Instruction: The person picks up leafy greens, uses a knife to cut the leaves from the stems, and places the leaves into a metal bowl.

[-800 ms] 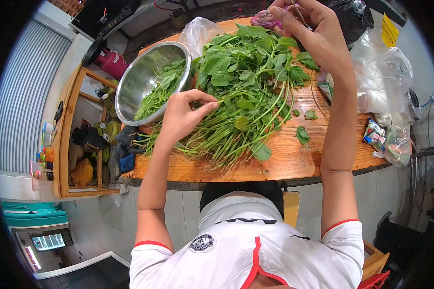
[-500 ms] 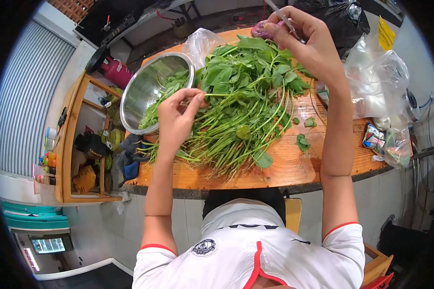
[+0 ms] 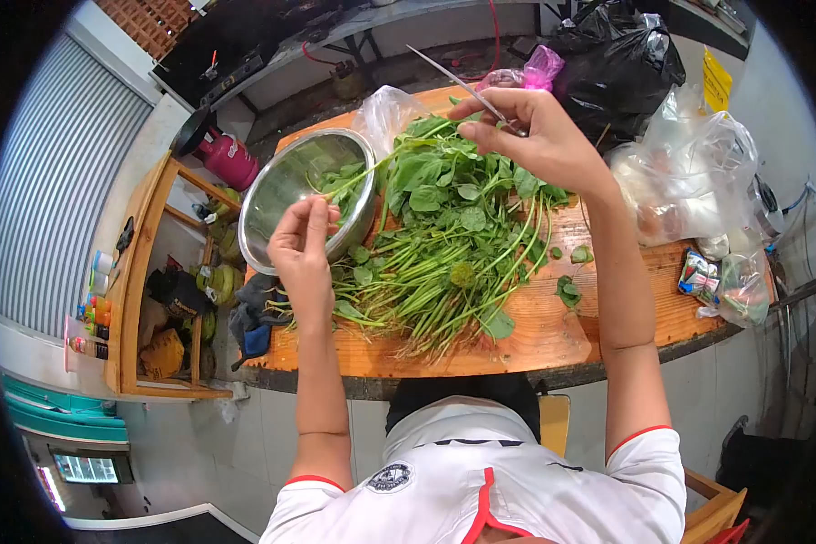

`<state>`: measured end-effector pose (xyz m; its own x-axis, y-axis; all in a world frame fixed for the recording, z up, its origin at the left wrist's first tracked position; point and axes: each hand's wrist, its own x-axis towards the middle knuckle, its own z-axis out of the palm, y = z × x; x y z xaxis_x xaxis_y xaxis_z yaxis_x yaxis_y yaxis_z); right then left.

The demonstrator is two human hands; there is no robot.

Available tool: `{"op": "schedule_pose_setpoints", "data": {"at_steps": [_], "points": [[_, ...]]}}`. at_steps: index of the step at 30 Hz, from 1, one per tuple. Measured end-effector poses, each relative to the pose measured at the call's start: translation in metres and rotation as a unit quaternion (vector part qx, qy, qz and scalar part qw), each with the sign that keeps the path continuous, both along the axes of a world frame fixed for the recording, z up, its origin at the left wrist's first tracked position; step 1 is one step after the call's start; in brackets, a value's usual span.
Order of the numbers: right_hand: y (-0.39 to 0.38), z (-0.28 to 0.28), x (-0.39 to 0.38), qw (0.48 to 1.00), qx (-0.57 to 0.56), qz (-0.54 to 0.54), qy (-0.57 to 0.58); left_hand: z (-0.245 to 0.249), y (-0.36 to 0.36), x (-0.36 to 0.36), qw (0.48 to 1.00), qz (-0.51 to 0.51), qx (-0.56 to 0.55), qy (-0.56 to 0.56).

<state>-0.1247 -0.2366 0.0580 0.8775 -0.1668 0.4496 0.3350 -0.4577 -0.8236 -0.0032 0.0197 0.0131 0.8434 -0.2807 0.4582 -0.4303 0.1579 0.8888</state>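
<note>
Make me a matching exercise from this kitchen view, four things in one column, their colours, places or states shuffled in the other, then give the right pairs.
Column one:
1. Thin metal blade
2. Metal bowl
3. Gas cylinder
4. Green stem

Column two:
A. Pink
B. Pinched in the left hand
C. Held in the right hand
D. Has leaves inside

Pairs: 1-C, 2-D, 3-A, 4-B

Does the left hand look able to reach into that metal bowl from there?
Likely yes: the left hand appears close to the metal bowl, whose open top looks unobstructed, though the hand is pinching a green stem.
</note>
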Motion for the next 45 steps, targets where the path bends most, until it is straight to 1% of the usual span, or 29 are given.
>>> {"op": "schedule_pose_setpoints", "data": {"at_steps": [1,5,6,9,12,15,16,18,21,24,27,29,32,35,36,39,40,41,43,45], "points": [[0.001,-0.002,0.002,1.000,0.014,0.003,-0.007,-0.003,-0.001,-0.002,1.000,-0.002,-0.005,0.018],[0.009,-0.001,0.002,0.999,-0.051,-0.002,-0.001,-0.012,-0.004,-0.002,0.994,-0.050,-0.035,0.088],[0.008,-0.006,0.006,0.999,-0.048,0.007,-0.021,-0.011,-0.005,-0.005,0.991,-0.061,-0.045,0.112],[0.007,-0.011,0.011,0.998,-0.036,0.037,0.025,-0.018,-0.002,-0.002,0.985,-0.106,-0.015,0.139],[0.012,-0.011,0.012,0.999,0.011,0.039,0.026,-0.015,-0.006,-0.009,0.982,-0.129,0.115,0.077],[0.012,-0.006,0.010,0.996,0.033,0.055,0.067,-0.016,-0.016,-0.017,0.980,-0.145,0.129,0.038],[0.012,-0.007,0.011,0.995,0.034,0.060,0.068,-0.016,-0.016,-0.015,0.976,-0.165,0.139,0.034],[0.012,-0.011,0.013,0.994,0.035,0.072,0.071,-0.015,-0.024,-0.018,0.978,-0.168,0.127,0.008],[0.015,-0.008,0.010,0.987,0.058,0.089,0.118,-0.009,-0.035,-0.021,0.979,-0.165,0.119,-0.012],[0.018,-0.005,0.008,0.980,0.100,0.122,0.118,-0.010,-0.040,-0.020,0.979,-0.166,0.118,-0.018],[0.016,-0.007,0.009,0.984,0.057,0.136,0.095,-0.012,-0.045,-0.018,0.980,-0.172,0.101,-0.003],[0.017,-0.006,0.008,0.984,0.081,0.125,0.096,-0.012,-0.050,-0.019,0.982,-0.164,0.093,-0.004],[0.021,-0.002,0.006,0.981,0.118,0.127,0.092,-0.008,-0.061,-0.024,0.986,-0.138,0.076,-0.053],[0.025,-0.001,0.004,0.977,0.132,0.140,0.086,-0.009,-0.057,-0.024,0.967,-0.227,0.113,0.003],[0.026,-0.001,0.004,0.978,0.131,0.142,0.081,-0.013,-0.058,-0.020,0.966,-0.228,0.117,-0.030],[0.023,0.000,0.002,0.986,0.091,0.119,0.081,-0.004,-0.045,-0.019,0.977,-0.181,0.111,-0.033],[0.021,0.000,0.002,0.989,0.067,0.102,0.080,0.008,-0.039,-0.026,0.978,-0.139,0.123,-0.096],[0.020,0.000,0.002,0.992,0.043,0.085,0.080,0.017,-0.030,-0.028,0.965,-0.120,0.169,-0.159],[0.014,-0.005,0.005,0.996,0.024,0.075,0.051,0.029,-0.006,-0.026,0.921,-0.081,0.258,-0.281],[0.007,-0.011,0.010,0.998,0.012,0.059,0.016,0.023,0.016,-0.027,0.878,-0.087,0.366,-0.295]]}}
